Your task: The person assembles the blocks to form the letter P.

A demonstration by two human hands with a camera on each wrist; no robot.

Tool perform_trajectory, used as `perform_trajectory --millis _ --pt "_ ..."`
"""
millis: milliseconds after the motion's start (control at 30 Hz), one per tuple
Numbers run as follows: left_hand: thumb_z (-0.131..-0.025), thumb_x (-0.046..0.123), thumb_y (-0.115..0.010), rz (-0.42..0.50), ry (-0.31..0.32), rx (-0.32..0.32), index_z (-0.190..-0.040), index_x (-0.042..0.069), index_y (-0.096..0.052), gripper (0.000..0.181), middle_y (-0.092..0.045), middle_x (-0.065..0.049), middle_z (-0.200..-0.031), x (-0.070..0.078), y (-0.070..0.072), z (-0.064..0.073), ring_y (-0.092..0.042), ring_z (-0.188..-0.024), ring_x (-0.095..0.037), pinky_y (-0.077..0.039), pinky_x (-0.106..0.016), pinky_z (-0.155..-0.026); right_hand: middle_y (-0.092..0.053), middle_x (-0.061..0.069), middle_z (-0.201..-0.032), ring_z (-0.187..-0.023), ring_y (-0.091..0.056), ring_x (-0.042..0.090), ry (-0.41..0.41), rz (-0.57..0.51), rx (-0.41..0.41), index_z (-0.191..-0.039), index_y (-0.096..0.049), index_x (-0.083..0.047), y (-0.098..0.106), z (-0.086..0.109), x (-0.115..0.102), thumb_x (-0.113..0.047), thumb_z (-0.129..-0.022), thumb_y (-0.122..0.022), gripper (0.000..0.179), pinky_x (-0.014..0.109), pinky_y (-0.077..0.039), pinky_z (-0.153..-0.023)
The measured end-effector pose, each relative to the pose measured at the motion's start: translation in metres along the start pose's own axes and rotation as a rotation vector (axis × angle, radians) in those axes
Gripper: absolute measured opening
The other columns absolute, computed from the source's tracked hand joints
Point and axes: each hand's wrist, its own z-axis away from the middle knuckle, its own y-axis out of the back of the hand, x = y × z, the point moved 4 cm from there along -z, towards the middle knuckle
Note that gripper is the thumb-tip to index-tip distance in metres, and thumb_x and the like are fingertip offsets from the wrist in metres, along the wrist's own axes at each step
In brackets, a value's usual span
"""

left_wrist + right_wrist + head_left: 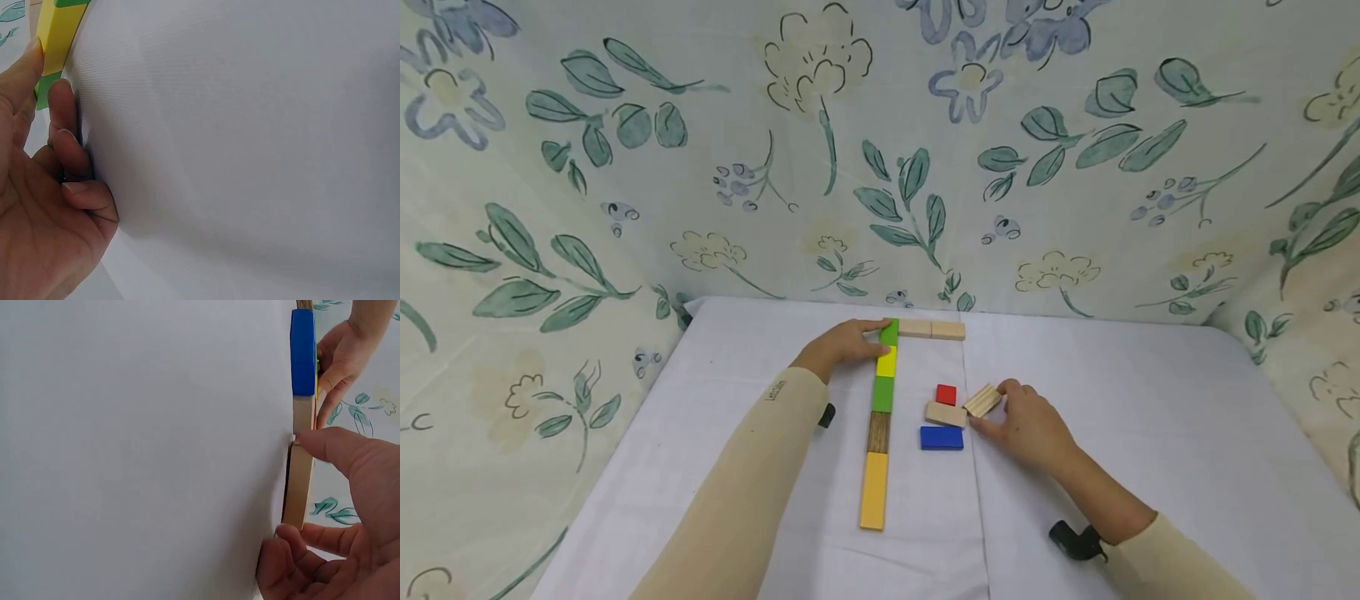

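My left hand (842, 343) reaches to the far end of a column of flat blocks. Its index finger lies on the far green block (889, 335) and its thumb touches the yellow block (60, 40); the other fingers are bent loosely. Nearer along the column come another green block (883, 394), a dark brown wooden block (878, 432) and a long orange-yellow block (873, 492). My right hand (1033, 425) pinches a pale wooden block (981, 400) with lines along it, thumb at one end and fingertips at the other.
Left of the pinched block lie a red block (947, 394), a plain wooden block (945, 416) and a blue block (942, 438). Two pale wooden blocks (914, 328) run right from the column's far end. Flowered cloth (910, 208) hangs behind the white-covered table (1165, 400).
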Motion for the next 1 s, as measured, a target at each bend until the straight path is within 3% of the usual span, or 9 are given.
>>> perform_trajectory --millis 300,467,633,1000 --pt "-0.093 0.053 -0.069 -0.009 0.001 0.0 -0.152 0.056 -0.036 0.067 -0.029 -0.003 -0.17 -0.001 -0.002 -0.001 -0.027 -0.156 -0.037 -0.025 -0.064 -0.124 -0.065 0.011 -0.11 -0.094 -0.06 0.022 0.163 -0.145 -0.044 -0.141 -0.05 -0.007 0.017 -0.04 0.013 -0.033 -0.087 -0.081 0.068 0.03 -0.055 -0.078" --pt "-0.093 0.053 -0.069 -0.006 -0.004 0.002 -0.151 0.056 -0.037 0.066 -0.03 -0.003 -0.169 -0.001 -0.001 -0.002 -0.027 -0.156 -0.037 -0.025 -0.064 -0.124 -0.065 0.011 -0.116 -0.101 -0.06 0.023 0.174 -0.219 -0.108 -0.144 -0.05 -0.014 0.025 -0.072 0.016 -0.031 -0.087 -0.083 0.068 0.033 -0.057 -0.086" --pt "-0.095 0.052 -0.067 -0.018 -0.006 -0.005 -0.152 0.055 -0.036 0.066 -0.029 -0.003 -0.17 0.003 0.0 0.001 -0.026 -0.157 -0.036 -0.025 -0.063 -0.125 -0.065 0.01 -0.11 -0.097 -0.06 0.023 0.155 -0.253 -0.171 -0.148 -0.048 -0.018 0.029 -0.099 0.022 -0.029 -0.086 -0.083 0.071 0.029 -0.055 -0.082" --pt "-0.094 0.054 -0.067 -0.024 -0.006 -0.005 -0.152 0.056 -0.035 0.066 -0.029 -0.004 -0.17 0.001 0.001 0.0 -0.026 -0.156 -0.037 -0.025 -0.064 -0.124 -0.062 0.009 -0.103 -0.092 -0.056 0.023 0.126 -0.263 -0.242 -0.153 -0.046 -0.017 0.028 -0.113 0.024 -0.03 -0.087 -0.082 0.076 0.028 -0.048 -0.075"
